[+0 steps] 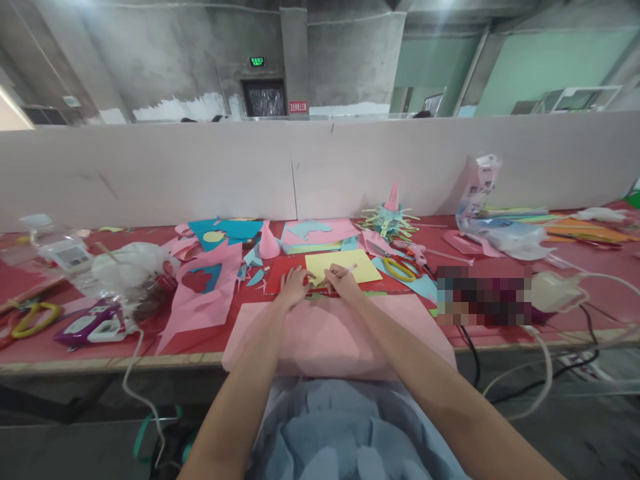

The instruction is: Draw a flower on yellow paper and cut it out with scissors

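A sheet of yellow paper (367, 261) lies on red paper (280, 273) in front of me. My left hand (294, 285) rests at the yellow sheet's left edge, fingers stretched out and lying on the paper. Closed around a slim, pale pen (353, 267), my right hand (342, 280) sits on the lower part of the yellow sheet. The pen's tip is hidden by the fingers. Nearer to me, a large pink sheet (345, 333) hangs over the table's front edge beneath my forearms.
Yellow-handled scissors (400, 268) lie right of the yellow paper. Behind stand a pink cone (269, 241) and a fringed paper piece with a pink tip (393, 199). Cut pink paper (183, 313) and a plastic bag (133, 267) are left. Cables hang over the right edge.
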### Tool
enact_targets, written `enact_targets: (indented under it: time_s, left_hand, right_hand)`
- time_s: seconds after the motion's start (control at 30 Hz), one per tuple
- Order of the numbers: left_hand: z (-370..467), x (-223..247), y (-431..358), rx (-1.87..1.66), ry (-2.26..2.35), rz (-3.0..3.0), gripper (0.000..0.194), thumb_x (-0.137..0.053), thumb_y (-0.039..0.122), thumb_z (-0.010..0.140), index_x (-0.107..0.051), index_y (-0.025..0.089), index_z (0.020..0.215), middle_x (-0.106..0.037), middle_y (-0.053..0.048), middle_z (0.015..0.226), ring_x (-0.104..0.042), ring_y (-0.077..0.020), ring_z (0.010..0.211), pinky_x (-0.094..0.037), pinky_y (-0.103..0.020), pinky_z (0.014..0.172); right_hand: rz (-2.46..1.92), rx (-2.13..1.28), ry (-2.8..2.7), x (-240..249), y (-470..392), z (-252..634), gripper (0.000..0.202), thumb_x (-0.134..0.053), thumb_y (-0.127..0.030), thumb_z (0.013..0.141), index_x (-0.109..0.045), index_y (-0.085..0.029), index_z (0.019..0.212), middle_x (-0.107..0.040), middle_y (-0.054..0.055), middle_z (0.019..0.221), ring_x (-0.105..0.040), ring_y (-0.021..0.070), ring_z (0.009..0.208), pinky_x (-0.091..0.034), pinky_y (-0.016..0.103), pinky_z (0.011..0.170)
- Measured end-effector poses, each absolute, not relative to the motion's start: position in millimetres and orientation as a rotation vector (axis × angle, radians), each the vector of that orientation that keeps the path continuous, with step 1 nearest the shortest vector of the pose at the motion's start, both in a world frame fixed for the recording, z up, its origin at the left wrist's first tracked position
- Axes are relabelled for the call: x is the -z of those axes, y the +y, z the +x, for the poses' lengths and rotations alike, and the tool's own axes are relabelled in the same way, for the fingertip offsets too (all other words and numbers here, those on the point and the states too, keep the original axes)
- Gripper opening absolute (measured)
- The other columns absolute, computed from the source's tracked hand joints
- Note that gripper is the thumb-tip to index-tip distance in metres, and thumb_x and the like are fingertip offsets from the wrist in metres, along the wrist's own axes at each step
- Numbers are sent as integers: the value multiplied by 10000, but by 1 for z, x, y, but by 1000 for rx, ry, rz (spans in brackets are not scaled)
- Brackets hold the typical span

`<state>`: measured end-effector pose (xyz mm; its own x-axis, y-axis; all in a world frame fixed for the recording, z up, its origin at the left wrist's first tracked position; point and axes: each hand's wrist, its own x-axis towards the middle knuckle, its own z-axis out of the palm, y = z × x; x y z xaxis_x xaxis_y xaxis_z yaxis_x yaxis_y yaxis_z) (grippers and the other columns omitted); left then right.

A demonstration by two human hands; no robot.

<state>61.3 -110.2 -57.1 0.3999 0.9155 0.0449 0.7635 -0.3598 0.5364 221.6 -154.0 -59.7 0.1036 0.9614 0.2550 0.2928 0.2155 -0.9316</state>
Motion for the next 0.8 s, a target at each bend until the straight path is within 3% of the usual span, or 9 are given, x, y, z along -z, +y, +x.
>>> enact_targets:
  time_s: [0.3,0.47,0.6,0.8]
  left_hand:
    - [62,57,-111,-470,1429,2225,264,-495,260,835,-567,275,1088,-262,-48,1484,-116,-244,1389,-40,-470,1095]
    - [62,55,-112,-459,1441,2219,267,-501,250,837,-566,283,1094,-261,-34,1486,-116,-245,1389,-41,-464,1097]
    - [61,56,-110,-463,1440,2232,272,-506,242,836,-563,283,1098,-260,-35,1487,-121,-238,1389,-42,-458,1098]
    - [62,58,-109,-464,1439,2233,260,-513,269,840,-569,279,1093,-265,-42,1484,-122,-252,1388,-48,-474,1094]
  right_hand:
    - [-1330,-587,-1389,68,-145,222,223,-423,-297,782,-324,-238,591,-363,-80,348,-608,151,541,-355,199,448]
    - [-1330,-613,-1351,67,-146,222,229,-431,-305,779,-322,-236,590,-347,-93,337,-541,127,425,-350,199,428]
    - [-1307,-689,-1318,63,-150,222,239,-439,-313,791,-337,-229,592,-418,-91,348,-484,102,375,-362,199,444]
    - [-1242,-790,-1410,62,-152,223,247,-467,-341,800,-377,-218,606,-524,-67,393,-427,86,347,-272,198,393]
